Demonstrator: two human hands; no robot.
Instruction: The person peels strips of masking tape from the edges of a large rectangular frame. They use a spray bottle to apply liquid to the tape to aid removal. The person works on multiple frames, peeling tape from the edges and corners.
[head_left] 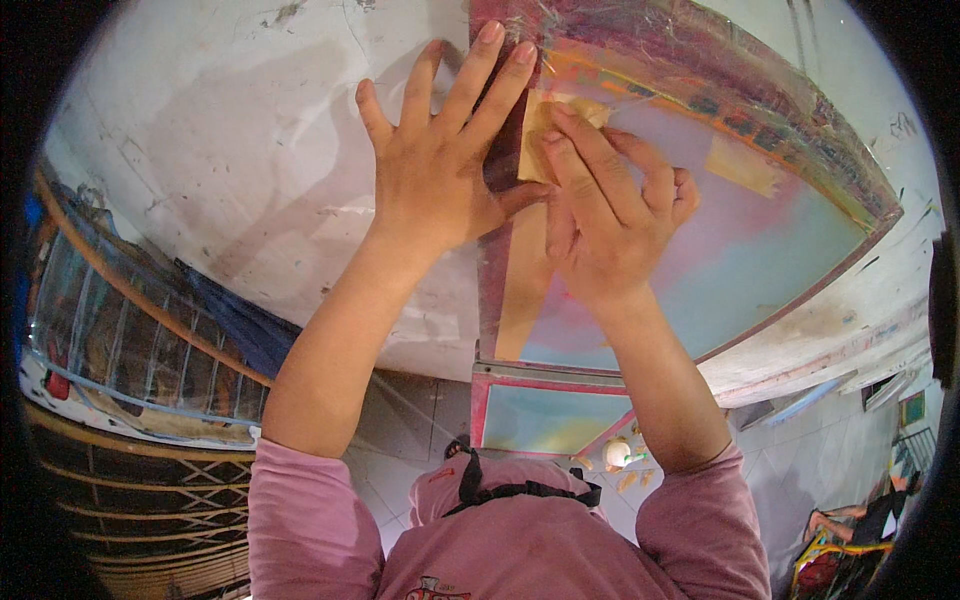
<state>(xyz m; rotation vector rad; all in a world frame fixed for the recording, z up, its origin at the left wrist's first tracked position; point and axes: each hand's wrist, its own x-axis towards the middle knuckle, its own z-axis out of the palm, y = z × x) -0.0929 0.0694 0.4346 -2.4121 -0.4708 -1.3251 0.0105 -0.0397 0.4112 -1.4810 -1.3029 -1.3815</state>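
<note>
My left hand (435, 165) lies with fingers spread on a white, scuffed surface (220, 130), its fingertips reaching the dark reddish edge of a framed panel (760, 260). The panel has a smudged pink and pale blue face, a weathered maroon border and tan tape strips (745, 160). My right hand (610, 220) is on the panel beside my left, index and middle fingertips pressing a tan tape piece (535, 120), other fingers bent. A longer tan strip (520, 310) runs down the panel's left side, partly behind my hands.
Below is another painted panel (545, 415) above the tiled floor (405, 410). At left are a barred window (130, 330) and a folding metal gate (150, 510). At lower right a person (865, 520) reclines on a yellow-framed seat. A small white object (620, 453) lies near the lower panel.
</note>
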